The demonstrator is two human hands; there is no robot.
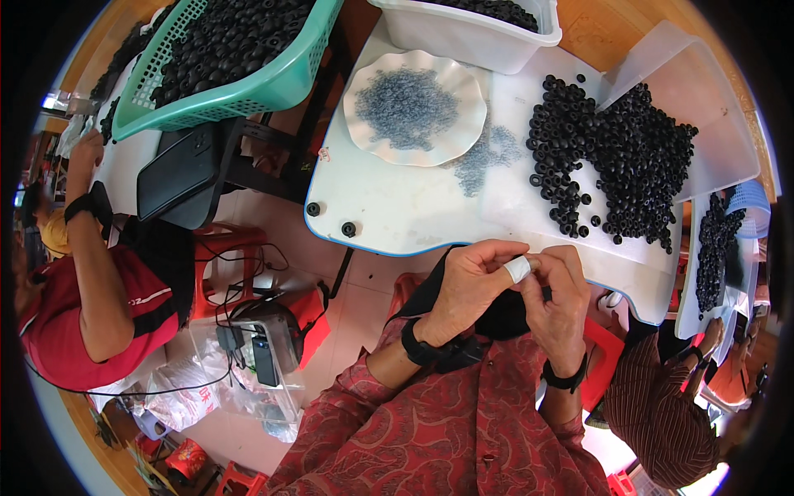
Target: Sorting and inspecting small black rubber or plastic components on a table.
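Observation:
In front of my chest, just off the table's near edge, both hands meet fingertip to fingertip. My left hand (470, 285) is closed in a pinch; a white wrap (518, 269) goes round a finger where the hands meet. My right hand (559, 307) pinches too, thumb against fingers. Whatever lies between the fingertips is hidden or too small to name. Beyond them, a large heap of small black ring-shaped parts (641, 157) covers the table's right side. A scalloped white plate (364, 136) holds many tiny translucent grey pieces (405, 103), and more of these lie loose beside it.
Two black parts (348, 229) sit near the white table's (397, 215) left edge. A clear plastic bin (711, 107) lies tipped behind the heap. A white tub (463, 37) and a green basket (281, 91) hold black parts. People sit at left (99, 306) and right (662, 405).

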